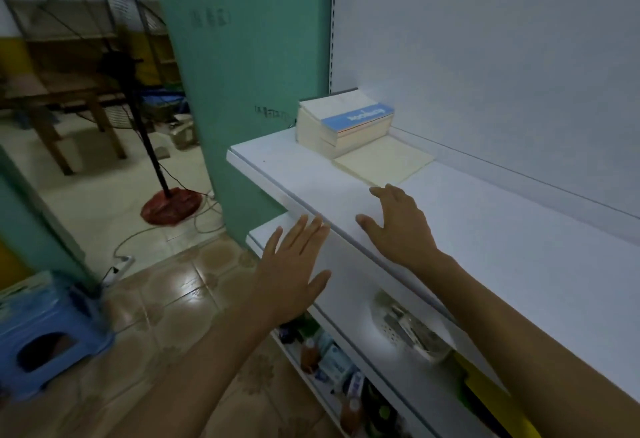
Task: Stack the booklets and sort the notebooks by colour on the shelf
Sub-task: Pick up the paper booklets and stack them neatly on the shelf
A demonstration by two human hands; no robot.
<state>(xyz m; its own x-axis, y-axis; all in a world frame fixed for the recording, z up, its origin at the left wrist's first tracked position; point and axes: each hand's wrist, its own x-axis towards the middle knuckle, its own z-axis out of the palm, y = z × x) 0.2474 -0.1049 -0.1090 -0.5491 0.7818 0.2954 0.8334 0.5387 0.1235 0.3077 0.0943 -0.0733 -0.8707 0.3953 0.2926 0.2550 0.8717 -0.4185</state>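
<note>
I see left hand, right hand flat, holding nothing | cream booklet just beyond right fingertips; likely next onto booklet stack

A white shelf is running from the far left toward the near right. A stack of booklets, the top one bearing a blue band, is sitting at its far left end. A single cream booklet is lying flat just beside the stack, on its right.
</note>
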